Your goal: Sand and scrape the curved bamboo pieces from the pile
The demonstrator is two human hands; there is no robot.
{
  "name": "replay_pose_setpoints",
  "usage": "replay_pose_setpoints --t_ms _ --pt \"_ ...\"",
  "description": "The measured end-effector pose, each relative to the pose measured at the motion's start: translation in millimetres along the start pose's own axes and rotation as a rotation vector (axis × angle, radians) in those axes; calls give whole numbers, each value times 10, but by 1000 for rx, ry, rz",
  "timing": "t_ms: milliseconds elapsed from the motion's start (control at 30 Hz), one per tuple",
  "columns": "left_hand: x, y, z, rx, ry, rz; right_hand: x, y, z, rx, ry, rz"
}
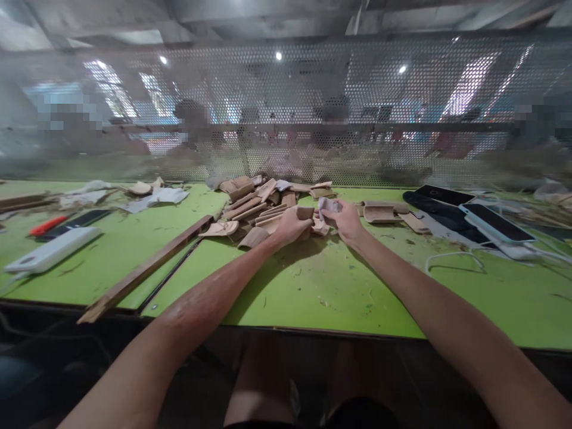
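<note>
My left hand (291, 230) is closed round a short curved piece of bamboo (305, 212). In my right hand (347, 224) is a folded, pale grey-white sheet (329, 205), gripped between thumb and fingers; whether it is paper, cloth or sandpaper I cannot tell. The two hands are close together above the green table, the sheet just right of the held piece. Behind and left of my left hand lies a heap of cut bamboo pieces (243, 205), curved and flat. Right of my right hand, a half-round bamboo piece (379, 212) rests on its back.
A long wooden strip (147, 268) lies slantwise on the green table (308, 298). At left are a white power strip (53, 249), a dark phone (80, 223) and a red-orange tool (48, 224). Phones (498, 223) and cables lie right. A perforated metal screen (290, 149) stands behind; people sit beyond it.
</note>
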State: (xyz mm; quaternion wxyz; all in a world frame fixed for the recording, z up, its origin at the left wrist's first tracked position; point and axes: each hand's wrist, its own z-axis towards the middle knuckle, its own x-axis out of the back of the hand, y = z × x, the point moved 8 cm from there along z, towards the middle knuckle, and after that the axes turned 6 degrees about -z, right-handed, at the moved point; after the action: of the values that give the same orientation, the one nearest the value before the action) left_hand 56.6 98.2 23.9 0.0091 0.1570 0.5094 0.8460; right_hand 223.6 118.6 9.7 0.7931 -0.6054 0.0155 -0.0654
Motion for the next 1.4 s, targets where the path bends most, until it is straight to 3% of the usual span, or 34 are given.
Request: replay_pose_setpoints --t_ms 233,633,900,1400 --pt "-51 85 -13 -95 -74 -1 -103 31 -86 -124 -85 197" --pt "-29 122 -20 -37 -45 -22 -108 5 -95 -103 -102 113" --pt "-43 124 -27 -70 -66 4 -96 -34 -97 -119 -109 82" --pt "-46 104 -16 -68 -69 29 -136 -53 -138 -124 -167 147"
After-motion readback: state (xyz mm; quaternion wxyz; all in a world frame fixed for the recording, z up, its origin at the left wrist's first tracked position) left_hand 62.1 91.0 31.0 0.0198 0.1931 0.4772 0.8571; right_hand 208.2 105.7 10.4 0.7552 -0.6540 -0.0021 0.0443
